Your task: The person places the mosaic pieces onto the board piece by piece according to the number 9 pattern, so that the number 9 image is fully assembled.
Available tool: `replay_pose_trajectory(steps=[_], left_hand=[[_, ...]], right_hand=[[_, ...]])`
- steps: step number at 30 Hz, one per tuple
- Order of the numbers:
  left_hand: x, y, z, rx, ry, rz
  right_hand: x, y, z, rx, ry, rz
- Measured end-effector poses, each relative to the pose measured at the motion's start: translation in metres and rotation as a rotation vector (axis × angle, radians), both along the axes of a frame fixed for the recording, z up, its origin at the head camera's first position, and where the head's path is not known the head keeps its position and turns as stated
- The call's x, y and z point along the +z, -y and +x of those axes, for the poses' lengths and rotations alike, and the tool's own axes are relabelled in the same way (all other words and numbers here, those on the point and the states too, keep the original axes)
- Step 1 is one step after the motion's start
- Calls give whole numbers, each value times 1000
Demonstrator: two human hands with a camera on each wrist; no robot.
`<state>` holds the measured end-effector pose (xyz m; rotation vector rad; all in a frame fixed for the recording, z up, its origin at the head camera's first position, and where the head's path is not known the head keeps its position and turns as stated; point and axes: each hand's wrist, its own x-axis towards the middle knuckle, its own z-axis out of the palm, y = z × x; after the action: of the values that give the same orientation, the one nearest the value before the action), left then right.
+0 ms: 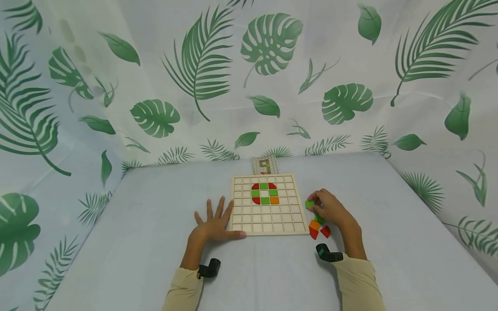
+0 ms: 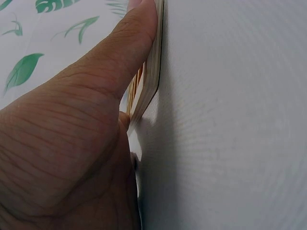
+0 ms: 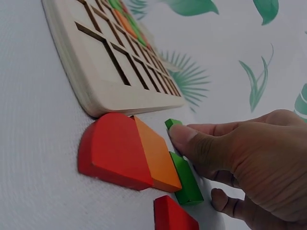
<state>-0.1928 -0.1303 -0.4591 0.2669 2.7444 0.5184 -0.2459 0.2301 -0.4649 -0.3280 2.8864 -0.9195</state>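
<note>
A wooden grid board (image 1: 268,220) lies flat on the table, with red, green and orange blocks set in a ring in its upper middle. My left hand (image 1: 213,226) is spread at the board's lower left corner, thumb along the front edge and fingertips at the left side. Off the board's right edge, my right hand (image 1: 330,208) pinches a green square block (image 1: 309,204) between thumb and fingers. Below that hand lie another green block (image 3: 186,182), an orange block (image 1: 314,224), a red rounded block (image 3: 112,151) and a second red block (image 1: 325,232).
Behind the board is a pattern card (image 1: 256,166) showing a similar coloured design on a grid. A pale cloth covers the table (image 1: 155,194). Leaf-printed curtains (image 1: 218,129) hang at the back and both sides. Each wrist wears a black camera (image 1: 210,268).
</note>
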Motion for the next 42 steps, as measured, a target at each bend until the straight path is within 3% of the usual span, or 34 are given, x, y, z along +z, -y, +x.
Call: replay_pose_trajectory(steps=[30, 42], left_hand=[[0, 0, -1, 5, 6, -15], [-1, 1, -1, 6, 13, -1]], right_hand=[[-2, 6, -3, -7, -54, 5], [-1, 18, -3, 65, -127, -50]])
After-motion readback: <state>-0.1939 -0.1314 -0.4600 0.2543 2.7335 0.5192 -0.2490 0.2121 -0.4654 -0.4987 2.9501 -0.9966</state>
